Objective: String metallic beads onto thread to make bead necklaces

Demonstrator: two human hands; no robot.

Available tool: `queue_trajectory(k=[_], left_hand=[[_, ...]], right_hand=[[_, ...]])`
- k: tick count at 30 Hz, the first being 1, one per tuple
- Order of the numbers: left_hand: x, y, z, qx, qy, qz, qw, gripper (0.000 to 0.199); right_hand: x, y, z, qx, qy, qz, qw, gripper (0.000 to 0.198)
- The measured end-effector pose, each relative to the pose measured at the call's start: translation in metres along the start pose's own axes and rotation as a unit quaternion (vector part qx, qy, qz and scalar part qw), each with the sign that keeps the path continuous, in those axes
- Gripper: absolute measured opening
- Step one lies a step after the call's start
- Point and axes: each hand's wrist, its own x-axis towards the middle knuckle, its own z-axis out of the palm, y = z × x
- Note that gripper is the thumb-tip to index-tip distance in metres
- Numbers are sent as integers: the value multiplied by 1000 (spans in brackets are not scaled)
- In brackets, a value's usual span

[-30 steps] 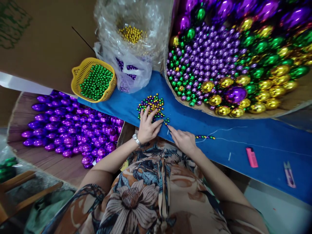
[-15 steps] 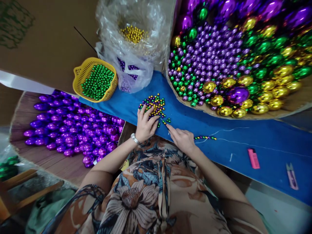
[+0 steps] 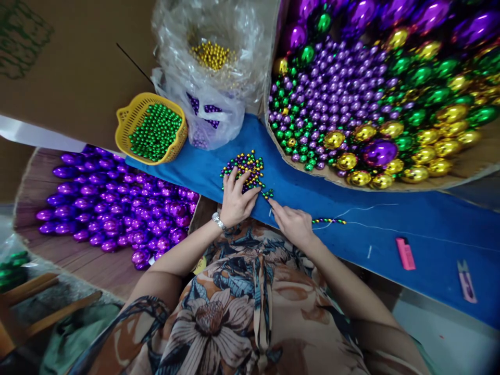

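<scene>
A loose pile of small purple, gold and green beads (image 3: 249,162) lies on the blue cloth. My left hand (image 3: 236,202) rests at its near edge, fingers spread over the beads and thumb stretched toward the right hand. Beside it, my right hand (image 3: 292,223) is closed in a pinch on a thin beading needle with a few beads (image 3: 267,196) on it; most of the needle is hidden. Right of that hand lies a short strung row of beads (image 3: 336,221), with white thread (image 3: 375,227) running off to the right.
A yellow basket (image 3: 122,136) holds green beads. Plastic bags (image 3: 230,122) hold gold and purple beads. A large box (image 3: 478,156) of mixed beads stands at back right, and purple oval beads (image 3: 117,203) fill another at left. A pink lighter (image 3: 405,253) and thread snips (image 3: 466,281) lie right.
My left hand has shifted slightly right, its thumb nearer the right hand. The needle's beaded tip is a little closer to the few stray green beads. The right hand is nearly still.
</scene>
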Motion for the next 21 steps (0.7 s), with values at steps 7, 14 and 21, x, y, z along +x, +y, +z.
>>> queue_trajectory(k=[7, 14, 21], left_hand=[[-3, 3, -7, -6, -12, -6, 1000, 21], [-3, -6, -7, -6, 15, -31, 999, 24], [8, -2, 1, 19, -7, -8, 1000, 30]], right_hand=[[8, -4, -1, 7, -3, -4, 1000, 41], [6, -3, -3, 18, 2, -5, 1000, 39], [6, -3, -5, 14, 1, 18, 1000, 38]])
